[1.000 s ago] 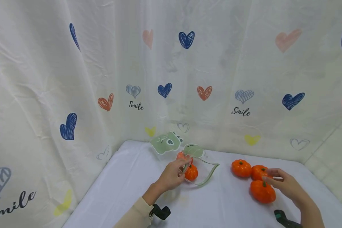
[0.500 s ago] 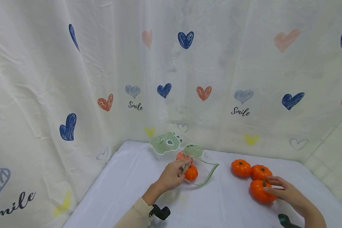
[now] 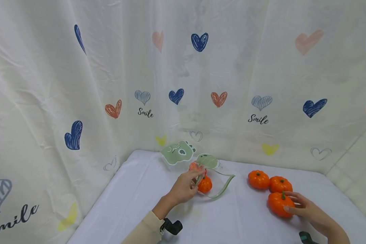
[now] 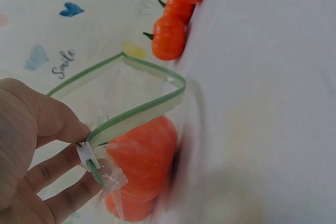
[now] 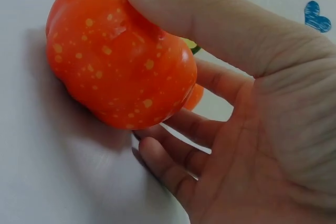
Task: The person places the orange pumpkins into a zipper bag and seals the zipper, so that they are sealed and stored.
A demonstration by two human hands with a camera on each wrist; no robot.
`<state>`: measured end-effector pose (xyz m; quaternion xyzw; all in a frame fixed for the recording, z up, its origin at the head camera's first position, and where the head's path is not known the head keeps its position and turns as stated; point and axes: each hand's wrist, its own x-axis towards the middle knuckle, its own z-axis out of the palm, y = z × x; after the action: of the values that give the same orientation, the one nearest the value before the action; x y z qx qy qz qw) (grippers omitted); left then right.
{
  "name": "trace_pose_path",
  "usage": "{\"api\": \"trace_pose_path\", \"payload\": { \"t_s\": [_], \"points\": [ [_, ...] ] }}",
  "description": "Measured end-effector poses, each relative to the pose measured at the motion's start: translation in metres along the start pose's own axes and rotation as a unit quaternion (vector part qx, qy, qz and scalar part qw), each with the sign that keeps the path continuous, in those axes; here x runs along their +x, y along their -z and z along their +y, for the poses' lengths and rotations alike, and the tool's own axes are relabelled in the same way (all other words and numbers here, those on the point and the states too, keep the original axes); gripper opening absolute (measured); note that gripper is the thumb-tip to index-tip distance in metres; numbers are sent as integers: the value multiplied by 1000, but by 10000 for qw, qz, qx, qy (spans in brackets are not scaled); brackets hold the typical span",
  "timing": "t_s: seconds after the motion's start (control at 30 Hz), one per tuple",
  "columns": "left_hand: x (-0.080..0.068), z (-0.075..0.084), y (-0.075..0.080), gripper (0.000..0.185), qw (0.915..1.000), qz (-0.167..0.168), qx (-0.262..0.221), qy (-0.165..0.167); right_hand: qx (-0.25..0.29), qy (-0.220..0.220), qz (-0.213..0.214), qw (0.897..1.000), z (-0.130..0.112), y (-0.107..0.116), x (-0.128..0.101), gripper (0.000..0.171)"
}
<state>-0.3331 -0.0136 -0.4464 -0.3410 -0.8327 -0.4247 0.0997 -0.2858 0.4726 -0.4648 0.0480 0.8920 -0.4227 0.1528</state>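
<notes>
My left hand (image 3: 184,188) pinches the rim of a clear zip bag (image 4: 137,109) near its white slider (image 4: 86,155). The bag's green-edged mouth gapes, and small orange toy pumpkins (image 3: 205,185) lie inside it. Green cartoon prints (image 3: 178,152) mark the bag's far part. On the right, my right hand (image 3: 308,208) grips the nearest loose pumpkin (image 5: 118,51). Its thumb lies on the pumpkin's near side and its fingers curl behind, partly hidden. That pumpkin appears to rest on the cloth.
Two more loose pumpkins, a left one (image 3: 258,179) and a middle one (image 3: 280,184), sit just behind the gripped one. A white cloth (image 3: 231,217) covers the table. A curtain (image 3: 183,67) printed with hearts hangs along the back.
My right hand has come toward me from beside the middle pumpkin to the nearest one, and its thumb and fingers have closed round it. The left hand and bag have stayed still.
</notes>
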Motion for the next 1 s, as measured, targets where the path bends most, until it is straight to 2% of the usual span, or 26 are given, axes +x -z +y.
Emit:
{"api": "trace_pose_path", "payload": {
  "t_s": [0.4, 0.77, 1.0],
  "points": [
    [0, -4, -2, 71, 9999, -15, 98, -35, -64, 71, -118, 9999, 3, -4, 0, 87],
    [0, -2, -1, 71, 10000, -20, 45, 42, -262, 122, 68, 9996, -1, -4, 1, 87],
    [0, -2, -2, 71, 10000, 2, 58, -23, -295, 146, 119, 9994, -5, -4, 1, 90]
  ]
}}
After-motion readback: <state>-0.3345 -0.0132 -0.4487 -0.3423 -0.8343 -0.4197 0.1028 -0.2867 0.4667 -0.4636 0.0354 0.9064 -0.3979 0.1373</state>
